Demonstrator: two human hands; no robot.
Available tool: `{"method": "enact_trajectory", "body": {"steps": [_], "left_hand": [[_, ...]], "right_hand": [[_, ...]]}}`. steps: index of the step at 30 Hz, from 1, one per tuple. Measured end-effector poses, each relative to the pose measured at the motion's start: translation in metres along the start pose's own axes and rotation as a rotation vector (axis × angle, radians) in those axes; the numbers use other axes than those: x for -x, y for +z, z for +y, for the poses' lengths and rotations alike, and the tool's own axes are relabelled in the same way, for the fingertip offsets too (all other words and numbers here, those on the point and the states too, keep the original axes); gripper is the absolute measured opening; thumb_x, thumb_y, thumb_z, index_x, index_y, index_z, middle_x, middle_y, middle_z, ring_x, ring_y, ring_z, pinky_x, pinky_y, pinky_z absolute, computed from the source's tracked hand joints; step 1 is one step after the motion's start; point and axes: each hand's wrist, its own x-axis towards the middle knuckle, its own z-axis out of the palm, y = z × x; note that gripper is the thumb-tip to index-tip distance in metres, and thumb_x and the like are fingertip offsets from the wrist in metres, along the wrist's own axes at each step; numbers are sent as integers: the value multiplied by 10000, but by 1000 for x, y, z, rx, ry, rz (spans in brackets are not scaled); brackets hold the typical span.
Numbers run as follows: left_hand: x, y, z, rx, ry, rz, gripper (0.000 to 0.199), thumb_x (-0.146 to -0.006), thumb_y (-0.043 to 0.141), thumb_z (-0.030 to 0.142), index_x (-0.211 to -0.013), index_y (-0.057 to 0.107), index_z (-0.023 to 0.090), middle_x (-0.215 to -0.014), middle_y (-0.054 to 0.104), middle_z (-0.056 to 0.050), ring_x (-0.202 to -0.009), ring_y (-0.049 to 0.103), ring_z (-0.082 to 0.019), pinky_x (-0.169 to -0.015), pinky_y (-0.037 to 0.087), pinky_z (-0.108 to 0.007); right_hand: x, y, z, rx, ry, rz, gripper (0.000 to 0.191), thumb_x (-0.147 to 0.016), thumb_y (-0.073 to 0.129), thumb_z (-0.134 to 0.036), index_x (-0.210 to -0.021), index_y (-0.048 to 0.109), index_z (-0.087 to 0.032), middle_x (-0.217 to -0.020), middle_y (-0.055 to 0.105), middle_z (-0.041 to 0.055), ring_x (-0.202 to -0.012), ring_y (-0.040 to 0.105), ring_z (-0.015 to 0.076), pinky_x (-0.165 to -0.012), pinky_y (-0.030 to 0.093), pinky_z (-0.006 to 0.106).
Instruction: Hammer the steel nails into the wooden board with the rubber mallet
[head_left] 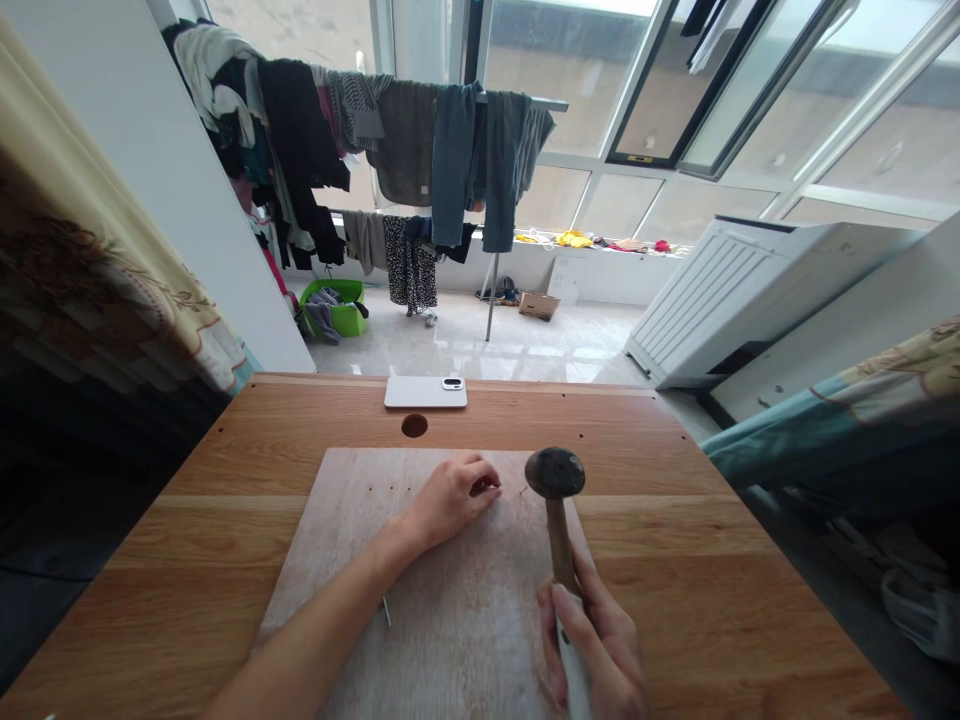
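Observation:
My right hand (596,645) is wrapped round the handle of a hammer (555,472), whose dark head is raised over the right edge of a pale wooden board (450,620). Near the board's far edge is my left hand (454,497), its fingers curled and pinched together; what they hold, if anything, is too small to make out. A small nail (523,491) shows on the board between my left hand and the hammer head. Several small dark dots mark the board left of my left hand. A thin metal piece (387,611) lies beside my left forearm.
The board lies on a wooden table (660,540). A white phone (425,392) rests at the far edge, just beyond a round hole (414,426). Past the table are hanging clothes (409,140), a green basket (349,318) and a white ribbed cabinet (697,290). Curtains hang at both sides.

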Motion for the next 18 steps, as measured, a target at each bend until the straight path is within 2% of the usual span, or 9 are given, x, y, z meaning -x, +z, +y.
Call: {"method": "enact_trajectory", "body": {"steps": [4, 8, 13, 18], "left_hand": [[0, 2, -2, -24, 11, 16, 69, -872, 705, 132, -838, 738, 183, -849, 665, -19, -784, 610, -150, -730, 459, -246], [1, 3, -4, -33, 29, 8, 93, -899, 682, 155, -872, 762, 192, -852, 672, -22, -780, 612, -150, -727, 463, -247], [1, 4, -3, -61, 35, 15, 106, -892, 673, 143, -863, 759, 196, -858, 678, -25, -805, 622, -162, -756, 479, -259], [0, 3, -2, -84, 40, 5, 138, -878, 660, 105, -788, 729, 183, -824, 662, -25, -776, 606, -159, -737, 482, -260]], "right_hand": [[-5, 6, -3, -62, 36, -47, 618, -898, 716, -590, -1339, 582, -179, -620, 591, -61, -299, 376, 31, -317, 313, 132], [-5, 6, -1, -73, 42, -75, 569, -897, 730, -559, -1324, 625, -198, -707, 600, -53, -298, 411, 22, -304, 343, 126], [-1, 5, 1, -61, 51, -33, 589, -883, 734, -576, -1352, 649, -230, -710, 638, -26, -314, 435, 26, -322, 345, 122], [0, 10, -4, 94, 47, -33, 679, -869, 721, -611, -1388, 641, -180, -618, 598, -30, -299, 414, 52, -306, 319, 154]]}}
